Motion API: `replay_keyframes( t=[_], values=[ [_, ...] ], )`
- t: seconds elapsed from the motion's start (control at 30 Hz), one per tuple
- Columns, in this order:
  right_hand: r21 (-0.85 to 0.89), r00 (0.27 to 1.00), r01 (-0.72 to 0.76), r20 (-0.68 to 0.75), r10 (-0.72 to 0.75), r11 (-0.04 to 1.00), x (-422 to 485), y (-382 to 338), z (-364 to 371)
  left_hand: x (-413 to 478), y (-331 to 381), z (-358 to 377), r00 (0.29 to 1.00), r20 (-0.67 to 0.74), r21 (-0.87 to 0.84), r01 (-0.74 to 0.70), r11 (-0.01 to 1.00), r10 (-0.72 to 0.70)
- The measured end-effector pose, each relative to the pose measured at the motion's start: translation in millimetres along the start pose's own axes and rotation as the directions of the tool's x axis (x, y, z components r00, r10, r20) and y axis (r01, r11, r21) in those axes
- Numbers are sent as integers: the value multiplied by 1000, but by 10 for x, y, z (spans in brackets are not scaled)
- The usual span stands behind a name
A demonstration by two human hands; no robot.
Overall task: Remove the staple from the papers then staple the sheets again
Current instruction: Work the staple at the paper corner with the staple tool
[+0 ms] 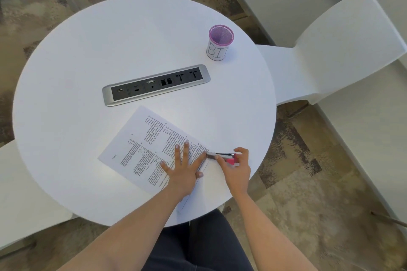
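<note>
Printed papers (143,147) lie skewed on the near part of the round white table (88,55). My left hand (184,168) rests flat on them with fingers spread, close to their right corner. My right hand (236,168) grips a small pink and white stapler (222,156). The stapler's front end touches the papers' right corner, beside my left index finger. The staple itself is too small to make out.
A pink mesh cup (219,43) with a white label stands at the far right of the table. A grey power and data socket strip (156,84) is set into the table's middle. White chairs (330,50) stand to the right and left.
</note>
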State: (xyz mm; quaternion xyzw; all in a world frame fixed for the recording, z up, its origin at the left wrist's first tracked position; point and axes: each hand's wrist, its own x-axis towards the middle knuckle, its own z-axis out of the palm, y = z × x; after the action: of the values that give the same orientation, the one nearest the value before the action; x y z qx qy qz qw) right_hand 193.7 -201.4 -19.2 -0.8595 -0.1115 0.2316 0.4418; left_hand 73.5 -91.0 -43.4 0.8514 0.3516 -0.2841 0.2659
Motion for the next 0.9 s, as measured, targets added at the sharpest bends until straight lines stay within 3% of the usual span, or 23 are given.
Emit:
replay_keyframes(
  t=[0.07,0.17,0.33,0.47,0.57,0.77,0.9],
  values=[
    [-253,989,145,39,-139,957,23,77,-41,1,5,-9,1000,-6,7,0,1000,0],
    [-549,936,347,154,-316,760,75,180,-98,12,12,-31,1000,-16,20,1,1000,-1],
    [-609,867,495,303,-395,620,104,167,-123,7,13,-58,999,-41,69,-1,998,3],
    [-616,835,550,401,-377,564,126,71,-127,18,-8,-84,999,-36,94,-18,995,22],
    [-625,853,519,421,-308,583,120,28,-122,42,-32,-99,999,-18,26,-30,999,31],
    [-508,907,370,377,-186,777,26,17,-79,45,-105,-106,996,11,-15,-93,996,93],
    [-485,896,369,411,-166,793,-32,41,-10,47,-101,-123,996,33,-49,-86,995,88]
  ],
)
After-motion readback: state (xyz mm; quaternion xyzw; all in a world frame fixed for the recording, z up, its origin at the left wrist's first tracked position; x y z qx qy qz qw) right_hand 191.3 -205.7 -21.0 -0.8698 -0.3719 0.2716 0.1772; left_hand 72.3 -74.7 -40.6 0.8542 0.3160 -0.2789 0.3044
